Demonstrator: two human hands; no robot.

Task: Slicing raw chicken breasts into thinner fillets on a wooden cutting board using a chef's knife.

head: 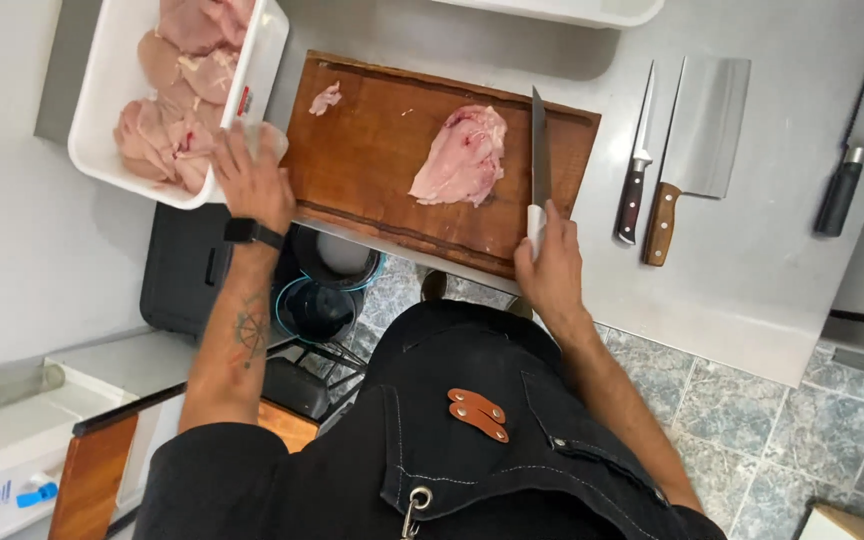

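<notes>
Pale pink chicken breast [460, 157] — flat, raw — beside knife [539, 165].

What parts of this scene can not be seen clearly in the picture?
- Head view: the white tray of raw chicken is cut off by the top edge.
- The left hand covers the tray's near corner; its fingertips blur.
- The right hand hides most of the knife handle.
- The serrated knife tip meets the frame edge.

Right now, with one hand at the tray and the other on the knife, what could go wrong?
The left hand reaches into the white tray, which overhangs the counter edge and could tip. The right hand holds the white-handled knife flat beside the chicken breast; with attention on the tray, the blade could slip.
</notes>
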